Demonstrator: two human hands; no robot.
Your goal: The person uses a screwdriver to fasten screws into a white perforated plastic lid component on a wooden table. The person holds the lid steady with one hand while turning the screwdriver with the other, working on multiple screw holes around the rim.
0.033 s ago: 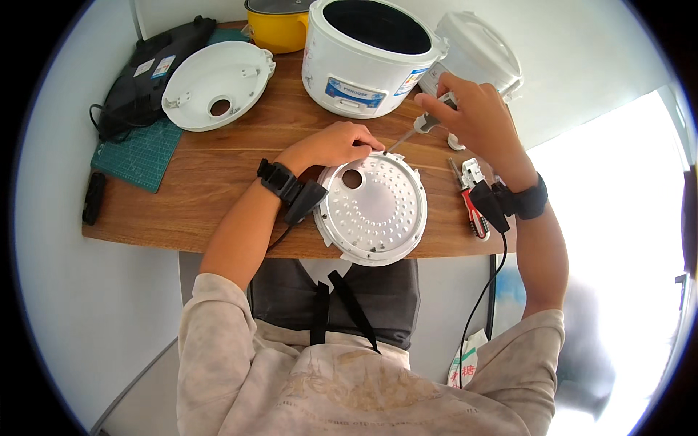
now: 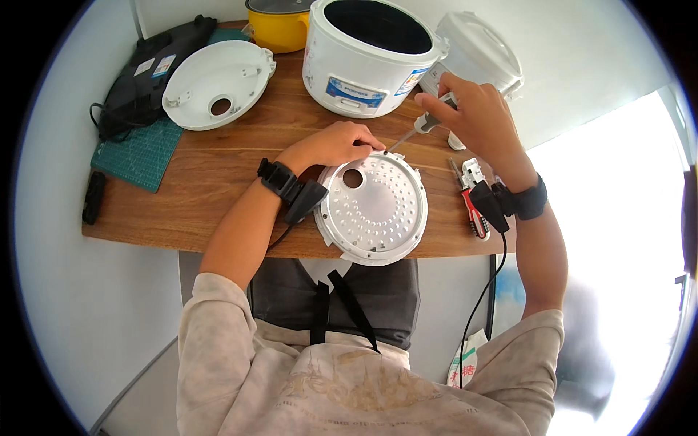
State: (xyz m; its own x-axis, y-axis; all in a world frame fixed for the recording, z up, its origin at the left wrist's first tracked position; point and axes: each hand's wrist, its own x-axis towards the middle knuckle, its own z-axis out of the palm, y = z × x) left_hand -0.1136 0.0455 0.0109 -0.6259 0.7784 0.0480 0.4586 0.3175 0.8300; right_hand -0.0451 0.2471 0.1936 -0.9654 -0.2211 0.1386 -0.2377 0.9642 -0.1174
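Observation:
A round silvery lid plate (image 2: 374, 200), dotted with bumps and pierced by one larger hole, lies at the table's front edge. At its far rim my left hand (image 2: 334, 144) is closed, with thumb and forefinger on the edge beside a small dark screw spot. My right hand (image 2: 476, 120) is wrapped round the grey and white handle of a screwdriver (image 2: 429, 122), held slanting. Its shaft runs down leftward to that same spot, near my left fingertips. Whether the tip sits in a screw head is too small to tell.
Behind stand a white rice cooker (image 2: 342, 73), a yellow pot (image 2: 280, 29) and a white lidded appliance (image 2: 483, 54). A white lid shell (image 2: 200, 87), a black device (image 2: 142, 80) and a green cutting mat (image 2: 138, 156) lie left. To the right is a red-and-black-handled tool (image 2: 474, 214).

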